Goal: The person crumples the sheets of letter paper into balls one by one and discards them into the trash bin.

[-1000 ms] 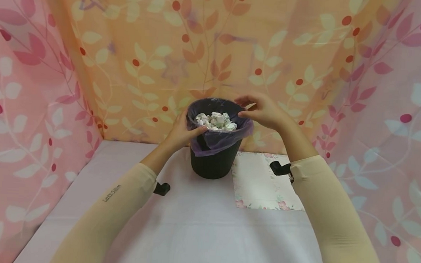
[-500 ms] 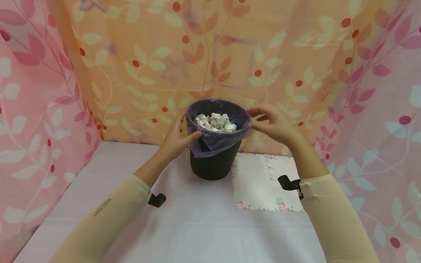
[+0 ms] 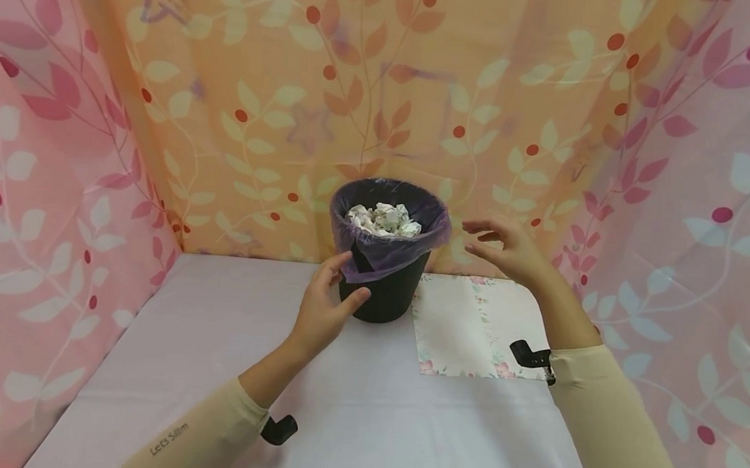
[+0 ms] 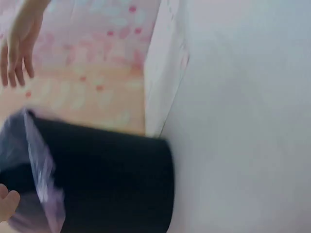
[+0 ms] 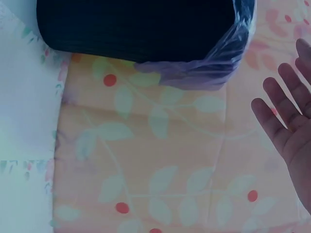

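Observation:
A black waste bin [image 3: 384, 298] stands upright near the back of the table. Its purple plastic liner [image 3: 389, 252] is folded out over the rim and hangs down unevenly. Inside lie crumpled white paper balls [image 3: 385, 219]. My left hand [image 3: 327, 306] is at the bin's near left side, fingers loosely spread and holding nothing; whether it touches the bin I cannot tell. Off to the bin's right, my right hand [image 3: 504, 251] hovers apart from the liner, its fingers relaxed with nothing between them. In the right wrist view the fingers [image 5: 272, 121] are straight.
White sheets with floral borders [image 3: 459, 330] lie flat to the right of the bin, partly below the right forearm. A white cloth covers the table [image 3: 231, 311]. Patterned orange fabric [image 3: 258, 150] hangs close behind, with pink fabric at both sides.
Both hands have come off the bin's rim. The left hand has dropped lower and nearer to me; the right has moved away to the right. The bin stays in place.

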Available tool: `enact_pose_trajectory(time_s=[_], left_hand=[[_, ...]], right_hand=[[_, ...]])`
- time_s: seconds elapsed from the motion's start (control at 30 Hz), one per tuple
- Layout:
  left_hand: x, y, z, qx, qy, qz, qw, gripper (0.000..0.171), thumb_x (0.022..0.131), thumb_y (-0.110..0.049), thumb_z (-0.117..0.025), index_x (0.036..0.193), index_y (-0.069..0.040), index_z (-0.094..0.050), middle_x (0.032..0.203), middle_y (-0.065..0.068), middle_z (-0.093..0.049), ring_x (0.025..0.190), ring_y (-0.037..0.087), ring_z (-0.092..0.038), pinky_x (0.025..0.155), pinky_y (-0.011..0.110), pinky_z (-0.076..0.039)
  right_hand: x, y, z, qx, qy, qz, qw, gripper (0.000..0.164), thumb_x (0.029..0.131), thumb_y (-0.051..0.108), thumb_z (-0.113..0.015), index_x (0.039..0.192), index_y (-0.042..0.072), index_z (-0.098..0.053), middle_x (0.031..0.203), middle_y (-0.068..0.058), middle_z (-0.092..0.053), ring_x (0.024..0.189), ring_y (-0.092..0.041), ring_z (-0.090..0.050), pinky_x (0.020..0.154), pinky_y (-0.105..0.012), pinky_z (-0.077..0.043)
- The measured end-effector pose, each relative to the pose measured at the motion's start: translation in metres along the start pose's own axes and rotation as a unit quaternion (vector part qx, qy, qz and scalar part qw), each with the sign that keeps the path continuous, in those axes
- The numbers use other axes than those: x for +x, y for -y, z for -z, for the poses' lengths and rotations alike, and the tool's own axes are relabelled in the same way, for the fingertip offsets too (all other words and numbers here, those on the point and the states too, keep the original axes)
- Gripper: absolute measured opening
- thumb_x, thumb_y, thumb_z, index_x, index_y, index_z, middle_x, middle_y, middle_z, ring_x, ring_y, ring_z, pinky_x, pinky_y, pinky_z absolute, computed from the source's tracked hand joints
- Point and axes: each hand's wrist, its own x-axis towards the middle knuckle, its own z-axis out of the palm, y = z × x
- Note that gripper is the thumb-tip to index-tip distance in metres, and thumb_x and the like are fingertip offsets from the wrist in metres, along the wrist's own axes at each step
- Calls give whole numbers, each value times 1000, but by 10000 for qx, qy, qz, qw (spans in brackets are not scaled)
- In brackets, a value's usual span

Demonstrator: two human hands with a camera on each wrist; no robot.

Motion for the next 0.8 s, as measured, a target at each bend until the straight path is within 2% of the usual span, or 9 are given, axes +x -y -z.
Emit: enact_pose_trajectory(time_s=[0.13, 0.2, 0.3, 0.43, 0.53, 0.6, 0.7, 0.77, 0.8], left_hand=[[-16, -3, -17, -1, 392, -69, 9992, 71, 91, -27, -80, 149, -5, -47, 152, 10, -49, 142, 28, -44, 116, 52, -39], [-21, -4, -24, 30, 586, -35, 9983, 70, 91, -29, -81, 149, -8, -48, 152, 9, -50, 142, 23, -45, 116, 50, -40], [-27, -3, -35, 143, 852, 106, 9962, 68, 90, -32, -81, 148, -14, -50, 151, 5, -51, 141, 19, -46, 116, 46, -41], [-32, 3, -51, 291, 1252, 348, 9911, 67, 91, -36, -80, 148, -20, -50, 152, 0, -50, 140, 19, -47, 116, 44, -42], [-33, 9, -63, 362, 1567, 530, 9856, 68, 91, -42, -78, 149, -21, -50, 152, -2, -50, 141, 18, -46, 116, 44, -41], [-32, 15, -71, 476, 1752, 685, 9810, 69, 91, -47, -77, 149, -21, -50, 152, -5, -49, 143, 17, -45, 117, 45, -41], [-31, 25, -84, 730, 1997, 869, 9733, 72, 90, -51, -75, 150, -21, -50, 153, -6, -49, 145, 19, -42, 117, 48, -40], [-30, 31, -92, 945, 2136, 995, 9672, 72, 89, -54, -75, 149, -21, -51, 153, -5, -49, 146, 20, -41, 117, 49, -40], [-30, 34, -96, 1023, 2196, 1049, 9645, 72, 89, -55, -75, 148, -22, -52, 153, -4, -50, 146, 21, -41, 116, 51, -40]], right_hand=[[-11, -12, -1, 54, -90, -99, 9999, 44, 94, 7, -75, 136, 8, -64, 132, -14, -67, 115, -21, -65, 99, -20, -50], [-16, -17, -2, 61, -150, -33, 9999, 42, 93, 8, -75, 134, 8, -65, 131, -13, -68, 115, -23, -65, 99, -21, -51], [-20, -19, -4, 108, -215, 32, 9997, 41, 93, 4, -74, 133, 4, -65, 130, -16, -68, 115, -32, -64, 97, -15, -49], [-26, -31, -6, 178, -154, -354, 9991, 40, 96, 10, -72, 136, 7, -64, 133, -15, -66, 118, -34, -61, 99, -22, -50], [-29, -52, -8, 207, -83, -571, 9981, 41, 97, 16, -73, 136, 9, -64, 134, -13, -65, 121, -33, -60, 102, -38, -52], [-32, -64, -11, 200, -64, -699, 9973, 42, 97, 15, -73, 137, 7, -63, 135, -16, -65, 121, -35, -60, 100, -34, -53], [-36, -83, -17, 250, 37, -991, 9948, 43, 99, 13, -70, 139, 2, -60, 137, -21, -61, 123, -42, -57, 92, -22, -51], [-39, -94, -21, 311, 114, -1212, 9921, 44, 100, 15, -69, 140, 1, -59, 139, -23, -59, 122, -45, -56, 91, -23, -52], [-41, -100, -23, 339, 140, -1314, 9907, 44, 100, 17, -69, 140, 1, -59, 139, -23, -59, 123, -46, -56, 93, -28, -53]])
